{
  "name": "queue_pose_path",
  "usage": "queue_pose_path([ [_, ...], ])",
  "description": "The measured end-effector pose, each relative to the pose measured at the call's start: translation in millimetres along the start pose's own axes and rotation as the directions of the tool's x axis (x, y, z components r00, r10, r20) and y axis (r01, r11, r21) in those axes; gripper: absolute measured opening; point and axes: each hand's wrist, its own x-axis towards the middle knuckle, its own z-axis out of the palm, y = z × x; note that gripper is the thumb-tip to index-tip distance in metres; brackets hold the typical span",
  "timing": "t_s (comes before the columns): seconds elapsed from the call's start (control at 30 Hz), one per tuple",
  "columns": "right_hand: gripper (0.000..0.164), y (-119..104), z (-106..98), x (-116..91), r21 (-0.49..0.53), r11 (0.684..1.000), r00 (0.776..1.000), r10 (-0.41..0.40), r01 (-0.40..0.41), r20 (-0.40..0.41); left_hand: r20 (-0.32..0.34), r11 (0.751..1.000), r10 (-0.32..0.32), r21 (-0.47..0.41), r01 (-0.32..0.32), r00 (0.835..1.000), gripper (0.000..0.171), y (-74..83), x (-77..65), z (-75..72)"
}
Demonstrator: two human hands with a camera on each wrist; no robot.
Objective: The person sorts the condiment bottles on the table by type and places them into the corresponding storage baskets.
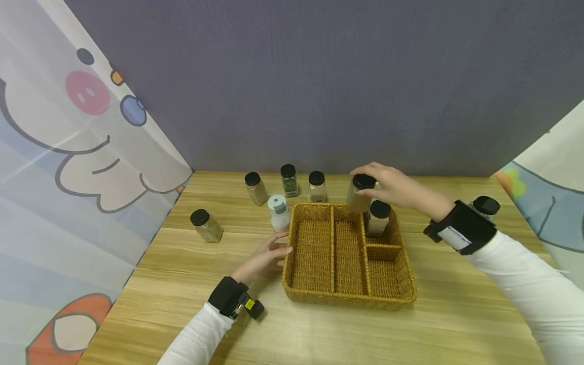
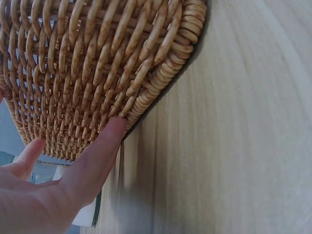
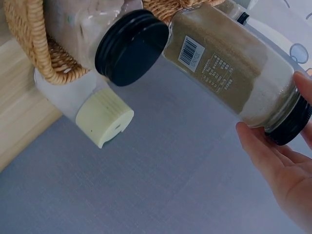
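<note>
My right hand point(image 1: 388, 185) grips a glass spice jar point(image 3: 219, 68) of brown powder by its black lid. The jar is held over the back of a woven basket point(image 1: 347, 300), near its middle compartment. Another black-lidded jar point(image 1: 377, 223) stands in the basket's back right compartment. My left hand point(image 1: 262, 259) touches the basket's left side. In the left wrist view its extended fingers point(image 2: 100, 158) rest against the weave point(image 2: 73, 87).
Left of and behind the basket stand a white-capped container point(image 1: 279, 215) and several black-lidded jars, one with green contents point(image 1: 289, 182). Another dark-lidded jar point(image 1: 485, 205) is at the far right. A pale-yellow-capped bottle point(image 3: 105, 117) stands behind the basket. A grey wall point(image 1: 328, 91) borders the table.
</note>
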Motion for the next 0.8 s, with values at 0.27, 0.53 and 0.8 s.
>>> queue_pose_path([
  [0.27, 0.042, -0.4, 9.9, 1.9, 0.021, 0.999, 1.000, -0.026, 0.026, 0.004, 0.001, 1.000, -0.009, 0.007, 0.009, 1.000, 0.065, 14.2, -8.3, 7.4],
  [0.53, 0.042, -0.9, 18.8, 3.6, 0.022, 0.999, 1.000, -0.026, 0.026, 0.011, 0.005, 1.000, 0.005, 0.000, -0.005, 1.000, 0.073, 3.6, -2.5, 1.4],
  [0.8, 0.042, 0.9, 27.1, 4.7, 0.015, 0.999, 0.999, -0.045, 0.045, 0.003, -0.002, 1.000, 0.003, -0.006, -0.003, 1.000, 0.069, -0.2, -0.1, -0.3],
])
